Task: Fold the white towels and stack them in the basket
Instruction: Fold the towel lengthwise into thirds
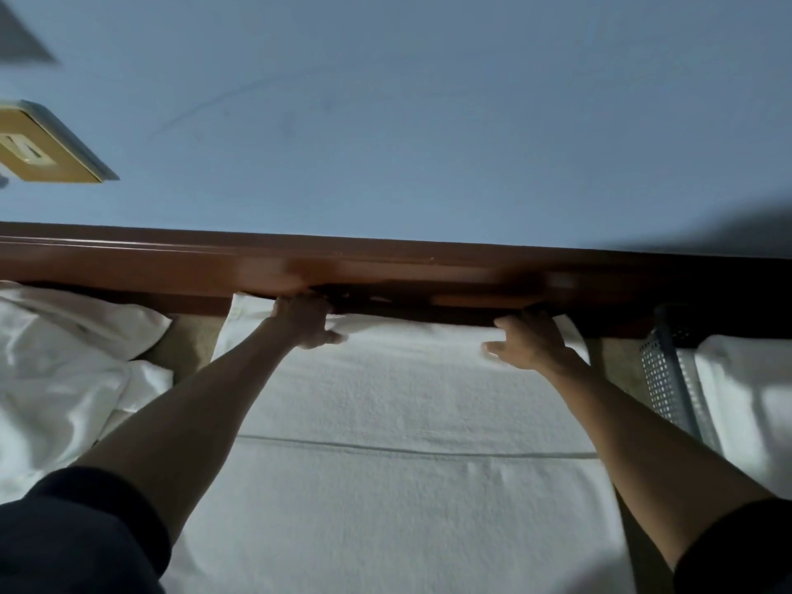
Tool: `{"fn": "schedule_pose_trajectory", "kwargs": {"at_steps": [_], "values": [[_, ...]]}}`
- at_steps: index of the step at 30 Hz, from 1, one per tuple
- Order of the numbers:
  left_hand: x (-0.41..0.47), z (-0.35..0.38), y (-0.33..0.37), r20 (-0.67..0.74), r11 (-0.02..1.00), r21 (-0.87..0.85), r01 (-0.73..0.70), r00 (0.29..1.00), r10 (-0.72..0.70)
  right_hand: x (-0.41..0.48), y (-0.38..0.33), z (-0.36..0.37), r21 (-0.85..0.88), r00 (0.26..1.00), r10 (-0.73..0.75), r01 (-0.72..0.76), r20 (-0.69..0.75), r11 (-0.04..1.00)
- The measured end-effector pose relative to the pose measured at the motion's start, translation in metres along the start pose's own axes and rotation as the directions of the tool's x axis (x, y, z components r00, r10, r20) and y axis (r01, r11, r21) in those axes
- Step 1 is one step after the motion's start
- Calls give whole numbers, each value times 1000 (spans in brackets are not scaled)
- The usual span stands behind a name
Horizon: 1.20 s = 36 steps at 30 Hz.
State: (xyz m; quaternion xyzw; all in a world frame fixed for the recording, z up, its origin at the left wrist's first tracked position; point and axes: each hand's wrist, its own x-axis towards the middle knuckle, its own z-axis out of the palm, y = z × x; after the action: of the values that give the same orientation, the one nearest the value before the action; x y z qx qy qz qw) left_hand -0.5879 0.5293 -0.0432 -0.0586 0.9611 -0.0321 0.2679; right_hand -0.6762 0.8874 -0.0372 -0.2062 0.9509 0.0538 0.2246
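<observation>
Backdrop: blue wall [428,122] above brown wooden rail [171,263].
Towel: flat white terry towel [407,400] spread beside grey perforated basket [662,379].
Left hand [306,321]: grasps towel's far edge.
Right hand [531,340]: on far edge; cannot tell its grip.

I'm working off a single view here, the head camera, sitting high above the person's arms and tipped forward and down. It looks out along both forearms to the left hand [306,321] and the right hand [529,340], close in and around mid-frame. Just past the hands, the wooden rail [385,263] spans the full width, with the blue wall [428,122] filling everything beyond. Nearer than the hands, the white towel [407,400] runs to the bottom edge. The wide lens catches the basket [662,379] right of the right hand and crumpled white cloth [64,358] left of the left hand.
</observation>
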Motion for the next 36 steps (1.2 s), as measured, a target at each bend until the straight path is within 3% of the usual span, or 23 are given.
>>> {"fn": "schedule_pose_trajectory", "kwargs": {"at_steps": [4,8,11,14,26,31,36], "values": [[-13,-8,-10,-14,998,-33,47,999,-48,-9,16,-7,7,997,73,-73,0,997],[-32,-10,-27,-39,967,-237,90,994,-102,-29,20,-12,171,993,97,-106,61,980],[-53,-15,-29,-117,917,-395,52,987,-106,-43,18,-12,287,991,132,-131,15,949],[-75,-18,-28,-144,885,-463,49,981,-129,-59,17,-9,280,986,161,-141,-49,950],[-184,38,-1,-336,891,-448,75,909,-246,-185,-5,34,427,917,283,-145,-281,893],[-249,85,12,-384,822,-567,50,867,-317,-254,-24,90,445,814,265,-9,-516,895],[-312,142,27,-434,795,-607,7,835,-339,-310,-37,152,519,800,342,-45,-494,854]]}}
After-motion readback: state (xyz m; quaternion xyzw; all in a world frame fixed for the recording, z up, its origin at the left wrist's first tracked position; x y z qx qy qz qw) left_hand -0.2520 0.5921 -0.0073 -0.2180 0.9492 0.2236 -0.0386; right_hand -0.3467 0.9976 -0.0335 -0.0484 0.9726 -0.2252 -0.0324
